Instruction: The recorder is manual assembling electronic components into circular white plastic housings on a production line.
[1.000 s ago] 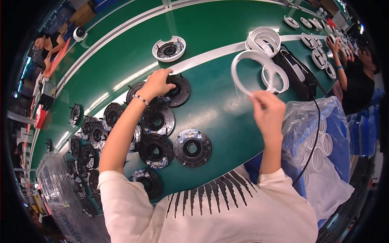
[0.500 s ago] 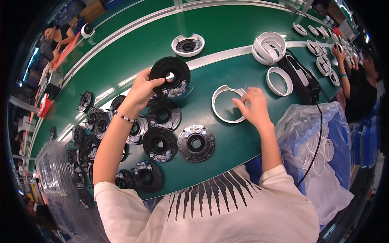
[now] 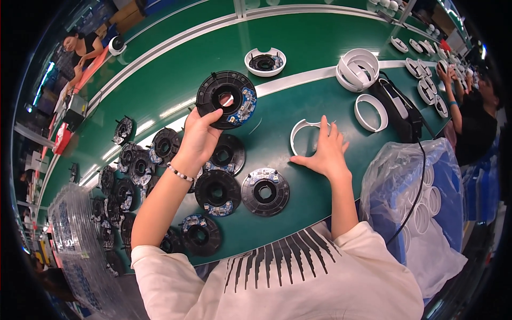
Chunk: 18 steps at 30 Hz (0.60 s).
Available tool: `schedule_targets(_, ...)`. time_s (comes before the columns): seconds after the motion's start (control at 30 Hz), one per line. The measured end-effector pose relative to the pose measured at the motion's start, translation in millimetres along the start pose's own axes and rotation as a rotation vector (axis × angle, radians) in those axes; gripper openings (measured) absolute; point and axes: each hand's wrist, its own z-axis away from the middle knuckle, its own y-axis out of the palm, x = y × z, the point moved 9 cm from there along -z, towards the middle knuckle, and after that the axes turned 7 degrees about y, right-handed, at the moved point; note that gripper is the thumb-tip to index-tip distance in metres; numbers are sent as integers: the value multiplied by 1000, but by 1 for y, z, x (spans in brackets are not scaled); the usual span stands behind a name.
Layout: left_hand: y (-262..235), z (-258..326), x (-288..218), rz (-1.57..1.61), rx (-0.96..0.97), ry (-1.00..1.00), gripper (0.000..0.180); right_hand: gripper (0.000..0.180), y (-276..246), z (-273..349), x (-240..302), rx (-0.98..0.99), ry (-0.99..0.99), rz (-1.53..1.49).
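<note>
"What's being gripped by the left hand [image 3: 201, 138]?"
"The black disc [image 3: 214, 92], being pinched near its rim, beyond the palm; likely light, stiff, its fragile-looking circuit board [image 3: 246, 106] best avoided."
"And the right hand [image 3: 329, 153]?"
"Being held spread over the white ring [image 3: 293, 140]; touch is unclear."

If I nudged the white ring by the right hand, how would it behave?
The white ring probably feels light, being a thin band with an open middle. It seems stiff, as its visible edge shows a clean curve. It appears to lie flat on the glossy green table, so it may slide rather than roll.
</note>
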Motion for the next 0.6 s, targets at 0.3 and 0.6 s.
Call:
schedule_targets(0.3,49,30,40,96,117,35,39,102,-31,8,72,154,-417,-1622)
schedule_targets(0.6,70,45,32,471,413,-428,75,117,-51,33,101,75,-698,-1030)
